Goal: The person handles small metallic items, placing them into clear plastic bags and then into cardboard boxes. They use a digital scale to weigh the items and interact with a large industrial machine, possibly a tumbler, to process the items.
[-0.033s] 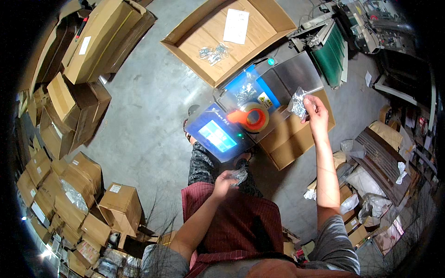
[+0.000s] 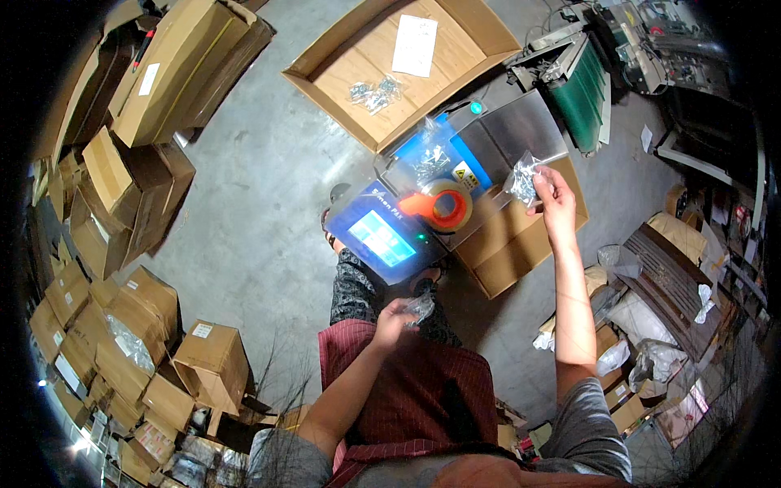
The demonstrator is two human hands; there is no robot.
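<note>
The blue machine [image 2: 370,203] is lit by its own screen [image 2: 381,237], which is so bright that its picture is washed out. Left of the machine, the gray floor [image 2: 252,179] is brightly lit. Below and right of the machine, the floor is darkened by shadow. Small glints are thrown back by the clear bag [image 2: 521,180] held right of the machine. Far left, boxes [image 2: 67,291] are bent and a bit blurry. Far out all around the machine, the view is closed in by black.
</note>
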